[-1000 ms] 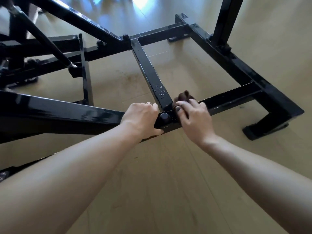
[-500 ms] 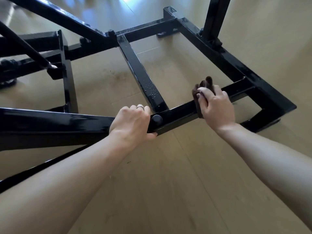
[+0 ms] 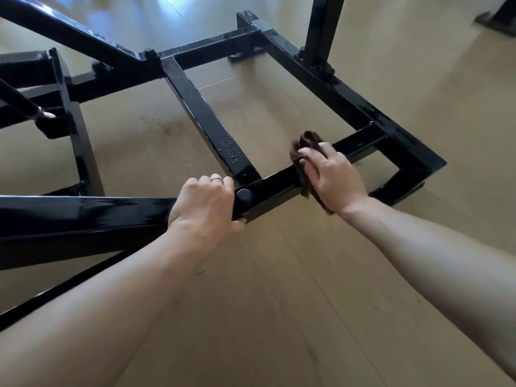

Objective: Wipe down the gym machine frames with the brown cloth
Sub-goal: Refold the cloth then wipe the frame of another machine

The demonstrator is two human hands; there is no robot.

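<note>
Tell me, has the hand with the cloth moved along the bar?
Yes. The right hand with the brown cloth has slid rightward, away from the round knob.

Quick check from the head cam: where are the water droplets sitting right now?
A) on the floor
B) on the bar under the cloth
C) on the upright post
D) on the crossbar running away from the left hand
D: the droplets bead on the crossbar that meets the frame just beyond the left hand.

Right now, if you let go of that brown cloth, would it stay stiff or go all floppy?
Probably floppy: the brown cloth is bunched in folds and drapes over the black bar under the right hand. It looks light, so it would likely slump or slide off the glossy bar.
</note>
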